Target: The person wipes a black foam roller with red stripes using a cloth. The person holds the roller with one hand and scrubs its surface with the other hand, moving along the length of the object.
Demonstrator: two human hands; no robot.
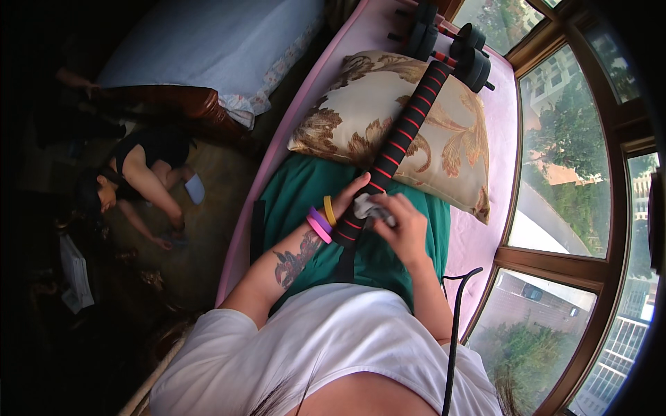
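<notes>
Pinching a crumpled grey-white cloth between thumb and fingers, the right hand pressed it against the near part of a black foam-covered bar ringed with thin red stripes. The left hand clasped the bar from its left side, thumb up along the foam; its other fingers were hidden behind the bar. A yellow wristband, a purple wristband and a pink wristband circled the left wrist.

The bar slanted away over green fabric on the lap and across a cream pillow with brown leaf patterns. Its far end came close to two black dumbbells with red on their handles; whether it touched them could not be told. Pillow and dumbbells rested on a pink sheet beside wood-framed windows. A black cable curved near the right forearm.

To the left, on the dim floor, a co-worker in dark clothes bent low, one arm reaching down, near a bed with a blue-grey cover and a carved wooden footboard.
</notes>
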